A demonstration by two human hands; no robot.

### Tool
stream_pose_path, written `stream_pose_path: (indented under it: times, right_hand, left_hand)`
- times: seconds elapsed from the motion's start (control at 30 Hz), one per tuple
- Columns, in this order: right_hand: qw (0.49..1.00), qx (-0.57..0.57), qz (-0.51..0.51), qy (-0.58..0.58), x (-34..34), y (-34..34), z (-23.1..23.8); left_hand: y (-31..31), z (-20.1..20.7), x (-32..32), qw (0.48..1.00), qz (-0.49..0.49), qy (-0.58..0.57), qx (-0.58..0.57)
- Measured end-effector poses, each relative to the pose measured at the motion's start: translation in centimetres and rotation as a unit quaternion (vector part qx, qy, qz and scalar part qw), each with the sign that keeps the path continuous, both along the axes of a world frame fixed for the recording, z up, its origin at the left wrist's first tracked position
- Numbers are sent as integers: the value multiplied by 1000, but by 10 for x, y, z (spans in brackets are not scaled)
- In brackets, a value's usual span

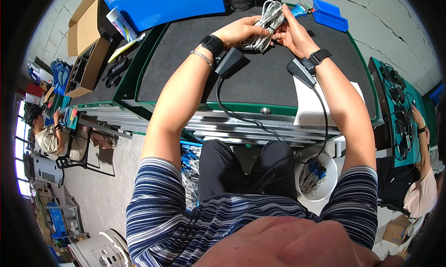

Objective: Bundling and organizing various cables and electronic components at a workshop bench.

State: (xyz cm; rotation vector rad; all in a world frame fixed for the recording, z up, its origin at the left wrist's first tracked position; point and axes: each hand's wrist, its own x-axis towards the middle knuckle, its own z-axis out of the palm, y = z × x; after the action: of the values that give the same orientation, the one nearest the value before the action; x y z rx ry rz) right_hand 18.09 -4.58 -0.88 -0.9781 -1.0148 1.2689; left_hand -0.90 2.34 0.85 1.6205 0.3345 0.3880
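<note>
Holding coiled cable (271, 21) over dark benchtop (265, 88); pale wall (390, 30) beyond.

Head-worn fisheye view, facing steeply down and forward.
The left of two side-by-side head cameras looked down past the striped shirt (251, 206), very near and spread across the lower middle, over the dark trousers (217, 169) to the workbench (186, 41). The left hand (244, 33) and right hand (297, 37) fell near the upper edge, farther off than the shirt. The wide lens reached the pale block wall (399, 30) beyond, with a seated person (49, 138) toward the left rim; straight edges bent outward there, and black rounded the corners.
</note>
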Motion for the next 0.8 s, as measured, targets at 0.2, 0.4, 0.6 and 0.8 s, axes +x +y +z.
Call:
stream_pose_path:
  times: [0.2, 0.4, 0.6, 0.8]
  right_hand:
    - [999, -11, 34, -14, 6, 4, -2]
    - [998, 54, 13, -25, -1, 1, -3]
    - [987, 139, 17, -79, -17, -18, 13]
    - [981, 157, 38, -104, -12, -23, 22]
  left_hand:
    - [4, -1, 1, 999, -21, 2, 47]
    - [-2, 4, -2, 996, -13, 35, 84]
    - [-5, 6, -6, 994, -32, 43, 97]
    - [-12, 15, -8, 995, -74, 59, 43]
